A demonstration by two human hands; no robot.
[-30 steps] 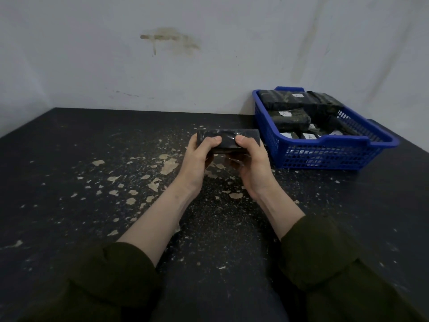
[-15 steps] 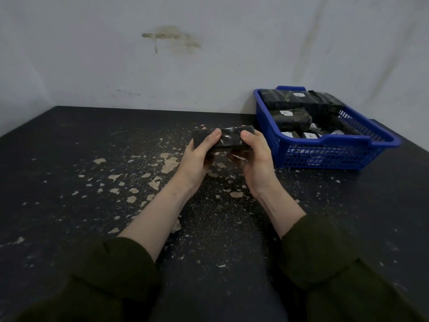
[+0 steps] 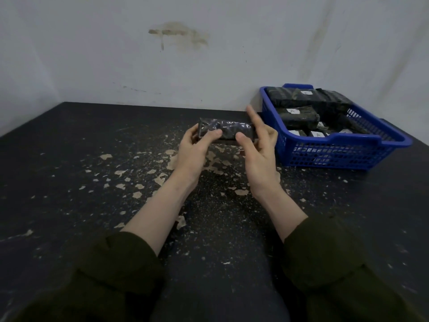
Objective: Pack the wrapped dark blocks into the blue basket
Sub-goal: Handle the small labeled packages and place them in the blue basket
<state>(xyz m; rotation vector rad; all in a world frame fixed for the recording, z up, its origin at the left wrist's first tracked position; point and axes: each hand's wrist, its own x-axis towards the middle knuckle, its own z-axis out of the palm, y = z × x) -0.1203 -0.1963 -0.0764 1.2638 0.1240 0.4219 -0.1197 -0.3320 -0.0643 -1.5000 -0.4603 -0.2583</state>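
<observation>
1. Count: one wrapped dark block is held, at least five more are seen in the single blue basket, and two hands are shown.
2. The held block is kept at frame centre above the table. The left hand is clamped on its left end. The right hand is spread, thumb touching the block's front and forefinger raised.
3. The basket is set at right of centre against the wall. Room is left on the table at the left, strewn with flakes.
</observation>
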